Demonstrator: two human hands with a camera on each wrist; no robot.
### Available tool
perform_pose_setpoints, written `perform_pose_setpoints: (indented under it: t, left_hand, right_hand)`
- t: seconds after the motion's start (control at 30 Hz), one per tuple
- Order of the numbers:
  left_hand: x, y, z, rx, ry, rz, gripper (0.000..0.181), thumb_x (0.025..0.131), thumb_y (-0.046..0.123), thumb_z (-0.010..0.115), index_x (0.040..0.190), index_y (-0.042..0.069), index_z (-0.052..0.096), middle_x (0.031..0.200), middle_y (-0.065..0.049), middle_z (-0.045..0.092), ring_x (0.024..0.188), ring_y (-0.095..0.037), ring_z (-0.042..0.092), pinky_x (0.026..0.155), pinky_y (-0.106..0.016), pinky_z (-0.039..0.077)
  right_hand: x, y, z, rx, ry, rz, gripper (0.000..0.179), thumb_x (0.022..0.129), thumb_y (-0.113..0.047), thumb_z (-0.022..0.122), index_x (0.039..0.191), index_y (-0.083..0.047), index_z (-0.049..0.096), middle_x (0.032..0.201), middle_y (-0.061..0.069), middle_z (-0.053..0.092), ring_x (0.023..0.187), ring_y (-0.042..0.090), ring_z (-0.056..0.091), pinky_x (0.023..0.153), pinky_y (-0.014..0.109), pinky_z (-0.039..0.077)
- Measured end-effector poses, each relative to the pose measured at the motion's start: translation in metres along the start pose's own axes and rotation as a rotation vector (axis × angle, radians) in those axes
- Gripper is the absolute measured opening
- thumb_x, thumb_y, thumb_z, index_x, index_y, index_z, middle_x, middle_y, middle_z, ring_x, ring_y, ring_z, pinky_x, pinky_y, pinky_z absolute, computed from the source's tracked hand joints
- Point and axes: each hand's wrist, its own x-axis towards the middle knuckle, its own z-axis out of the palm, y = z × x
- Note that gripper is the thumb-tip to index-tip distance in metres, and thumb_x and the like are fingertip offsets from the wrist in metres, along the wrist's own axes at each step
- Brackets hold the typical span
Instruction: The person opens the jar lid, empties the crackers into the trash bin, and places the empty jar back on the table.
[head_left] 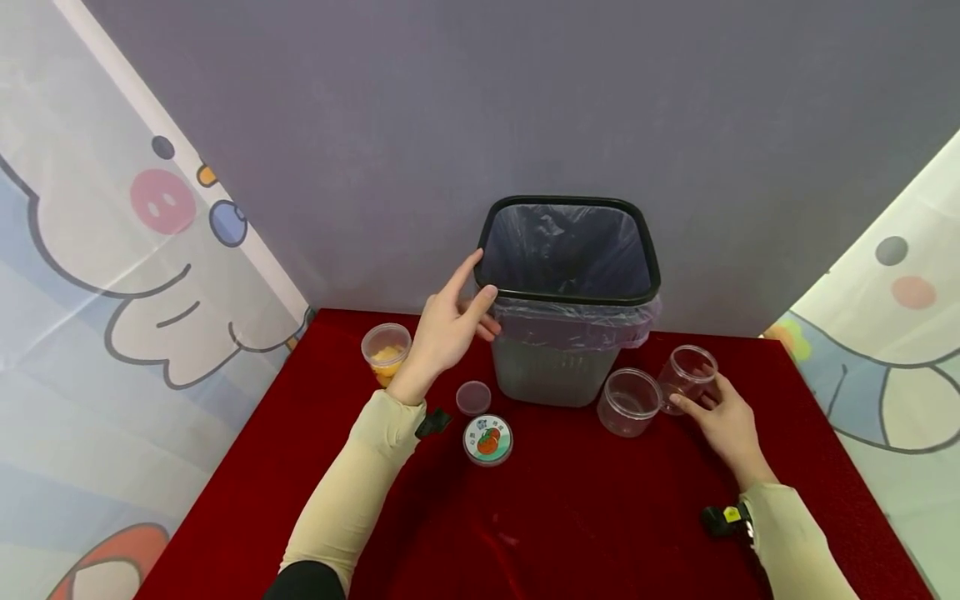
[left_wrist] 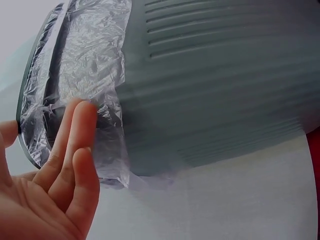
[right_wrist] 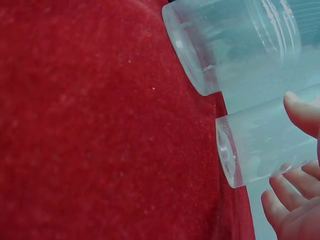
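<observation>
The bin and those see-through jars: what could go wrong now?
Maybe two things. The right hand is around the narrow jar, close beside the wide jar, so a sideways move could knock the wide one over. The left hand touches the rim of the bin, so pushing might tip it or tug its liner loose.

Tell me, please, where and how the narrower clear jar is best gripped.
I would pinch the narrower clear jar by its side wall below the rim, coming from the right with the right hand. It appears to stand upright, its round wall suits thumb against fingers, and the wider clear jar sits close on its left.
</observation>
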Motion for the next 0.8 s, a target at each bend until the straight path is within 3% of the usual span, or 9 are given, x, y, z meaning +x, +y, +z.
perform_pose_setpoints:
  t: [0.07,0.2,0.3,0.4,0.47,0.53,0.6,0.73,0.8]
  left_hand:
    - [-0.002,-0.002,-0.001,0.025,0.022,0.013,0.060,0.103,0.043,0.053,0.157,0.027,0.033,0.072,0.003,0.072,0.060,-0.014,0.069,0.075,-0.034,0.057]
    - [-0.007,-0.006,-0.003,0.064,0.062,0.052,0.056,0.103,0.040,0.056,0.155,0.027,0.038,0.073,0.005,0.073,0.060,-0.010,0.068,0.060,-0.032,0.054]
    - [-0.011,-0.010,-0.006,0.071,0.083,0.082,0.052,0.103,0.034,0.058,0.152,0.026,0.043,0.081,0.003,0.075,0.063,-0.009,0.069,0.046,-0.029,0.043]
    - [-0.018,-0.010,-0.011,0.066,0.103,0.107,0.043,0.103,0.026,0.059,0.145,0.020,0.054,0.091,-0.001,0.076,0.069,-0.013,0.071,0.041,-0.028,0.032]
    - [-0.023,-0.014,-0.014,0.044,0.110,0.112,0.036,0.102,0.020,0.060,0.138,0.014,0.061,0.097,-0.006,0.075,0.073,-0.018,0.072,0.043,-0.026,0.035]
    - [-0.030,-0.014,-0.018,0.036,0.115,0.097,0.030,0.101,0.015,0.060,0.130,0.009,0.066,0.100,-0.010,0.075,0.076,-0.022,0.072,0.048,-0.025,0.043]
    - [-0.036,-0.012,-0.023,0.030,0.119,0.067,0.026,0.101,0.009,0.060,0.125,0.002,0.067,0.102,-0.016,0.074,0.078,-0.029,0.072,0.058,-0.026,0.051]
    - [-0.046,-0.029,-0.034,0.038,0.147,0.028,0.021,0.100,0.005,0.059,0.119,-0.001,0.068,0.103,-0.019,0.073,0.084,-0.032,0.071,0.072,-0.024,0.055]
    - [-0.051,-0.045,-0.040,0.047,0.176,0.024,0.019,0.100,0.007,0.060,0.116,0.001,0.070,0.103,-0.016,0.073,0.087,-0.029,0.071,0.077,-0.022,0.055]
  right_hand:
    - [-0.002,-0.001,-0.001,-0.008,0.008,-0.004,0.085,0.091,-0.037,0.074,0.154,0.000,0.030,0.146,0.031,0.042,0.125,0.052,0.049,0.091,0.029,0.051]
    - [-0.007,-0.002,-0.002,-0.015,0.018,-0.005,0.083,0.092,-0.034,0.074,0.154,0.002,0.030,0.146,0.032,0.042,0.124,0.053,0.049,0.091,0.036,0.052]
    - [-0.013,-0.002,-0.002,-0.034,0.030,-0.006,0.082,0.093,-0.034,0.072,0.153,0.004,0.031,0.146,0.032,0.041,0.122,0.053,0.050,0.093,0.043,0.049]
    - [-0.018,-0.001,-0.003,-0.038,0.045,-0.011,0.080,0.094,-0.034,0.071,0.152,0.004,0.032,0.145,0.032,0.043,0.122,0.051,0.051,0.092,0.025,0.051]
    - [-0.021,-0.001,-0.004,-0.044,0.053,-0.018,0.079,0.094,-0.034,0.071,0.152,0.004,0.033,0.144,0.031,0.045,0.123,0.048,0.051,0.087,0.008,0.045]
    - [-0.024,-0.001,-0.005,-0.038,0.051,-0.025,0.078,0.094,-0.033,0.070,0.152,0.005,0.033,0.142,0.031,0.047,0.123,0.047,0.051,0.081,0.000,0.039]
    - [-0.028,-0.002,-0.006,-0.040,0.044,-0.026,0.078,0.095,-0.033,0.070,0.152,0.005,0.033,0.141,0.031,0.048,0.123,0.046,0.051,0.076,-0.003,0.035]
    - [-0.036,-0.003,-0.007,-0.050,0.036,-0.023,0.074,0.096,-0.032,0.068,0.150,0.006,0.035,0.141,0.030,0.049,0.121,0.044,0.052,0.075,-0.002,0.035]
    - [-0.042,-0.004,-0.006,-0.056,0.032,-0.017,0.072,0.097,-0.032,0.068,0.149,0.007,0.036,0.140,0.030,0.049,0.119,0.042,0.052,0.074,-0.002,0.035]
